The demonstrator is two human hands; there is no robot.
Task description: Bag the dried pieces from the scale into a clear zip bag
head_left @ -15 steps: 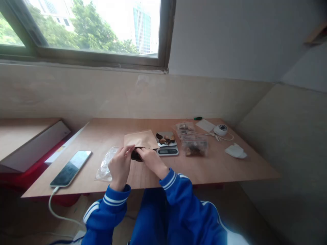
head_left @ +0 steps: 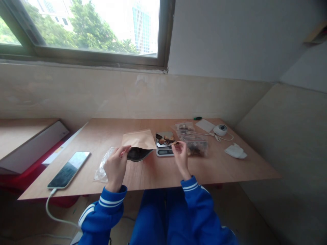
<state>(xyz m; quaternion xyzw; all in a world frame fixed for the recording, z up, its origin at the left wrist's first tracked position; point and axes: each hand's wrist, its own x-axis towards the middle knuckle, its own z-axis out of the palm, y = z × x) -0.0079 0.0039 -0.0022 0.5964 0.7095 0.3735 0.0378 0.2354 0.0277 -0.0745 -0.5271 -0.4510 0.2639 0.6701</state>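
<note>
My left hand [head_left: 116,166] pinches the near left corner of the paper bag [head_left: 139,139] between thumb and fingers, knuckles up, wrist bent a little and forearm angled in from the lower left. The bag leans away from me just left of the scale, its mouth gaping toward me and dark inside. My right hand [head_left: 181,156] is raised beside the scale's right edge, thumb and fingertips closed on a small brown dried piece [head_left: 175,143], the wrist upright and the forearm slanting in from the lower right.

More dried pieces [head_left: 166,139] lie heaped on the plate of the scale [head_left: 165,152], between my two hands. Beyond my right hand sit the zip bags [head_left: 198,146], and a crumpled tissue [head_left: 235,151] lies farther right. A clear plastic bag [head_left: 101,172] lies partly behind my left hand, and the phone [head_left: 69,171] rests farther left on the table [head_left: 158,175].
</note>
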